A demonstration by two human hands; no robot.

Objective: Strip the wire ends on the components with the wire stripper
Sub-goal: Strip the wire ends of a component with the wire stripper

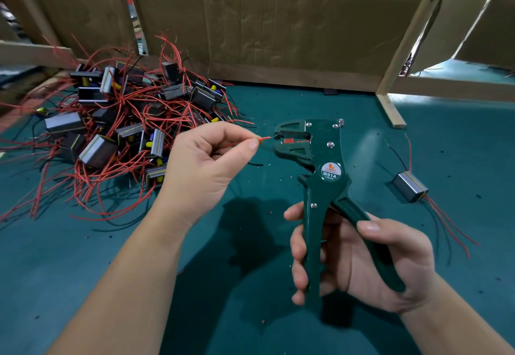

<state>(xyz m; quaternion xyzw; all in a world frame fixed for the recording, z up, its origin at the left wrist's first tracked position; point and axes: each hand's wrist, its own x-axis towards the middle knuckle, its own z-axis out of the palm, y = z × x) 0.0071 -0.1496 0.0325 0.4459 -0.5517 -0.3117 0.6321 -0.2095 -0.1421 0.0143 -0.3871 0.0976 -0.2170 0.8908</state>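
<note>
Red insulation covers the wire end (264, 139), held level and pointing toward three o'clock, its tip right at the mouth of the wire stripper (323, 159). Whether the tip has entered the blades is too fine to tell. The left hand (206, 165) pinches the wire between thumb and forefinger just behind the tip, the other fingers curled in. The dark green stripper stands upright with its head at twelve o'clock. The right hand (362, 260) grasps it from below, fingers wrapped round the front handle and thumb over the rear one. The handles are spread apart, so the squeeze looks not yet made.

The step in hand seems to be feeding the end into the jaws. Next the tip has to go in square and to the right depth, then take one firm squeeze while the left hand keeps the wire steady.

At ten o'clock from the stripper lies a tangled pile of components (117, 120) with red leads. A lone component (409, 187) sits at three o'clock. Small red crumbs (271, 212) dot the green mat (223, 313), and a cardboard wall (264, 25) closes off twelve o'clock
</note>
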